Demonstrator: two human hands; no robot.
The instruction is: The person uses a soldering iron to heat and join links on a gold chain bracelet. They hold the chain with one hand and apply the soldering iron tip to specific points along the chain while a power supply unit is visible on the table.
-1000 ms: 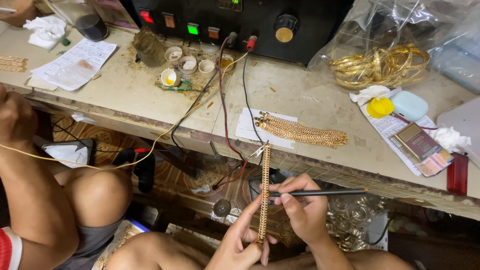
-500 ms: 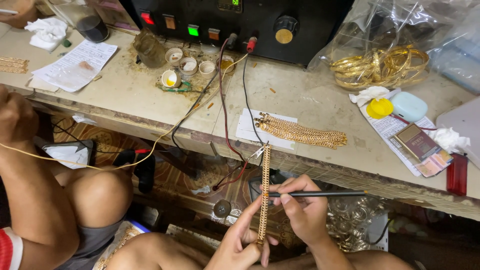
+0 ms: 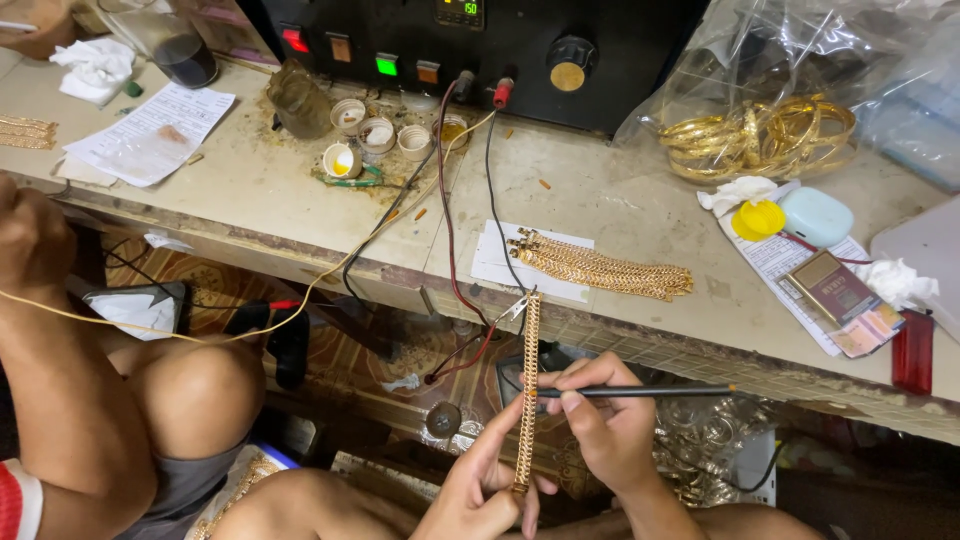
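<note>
While my left hand (image 3: 478, 490) pinches the lower end of the chain (image 3: 527, 385) between thumb and fingers, it runs upright to a clip (image 3: 515, 306) at the bench (image 3: 250, 200) edge; my right hand (image 3: 610, 425) grips a thin rod (image 3: 640, 391), its tip touching the chain's middle; more chains (image 3: 605, 267) lie on paper just above; bangles (image 3: 760, 135) sit bagged by the black box (image 3: 500, 45); another person's knee (image 3: 190, 385) is at my left.

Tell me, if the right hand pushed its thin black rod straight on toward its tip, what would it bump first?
Probably the gold chain strap: the right hand points the black rod left, tip right at it.
</note>
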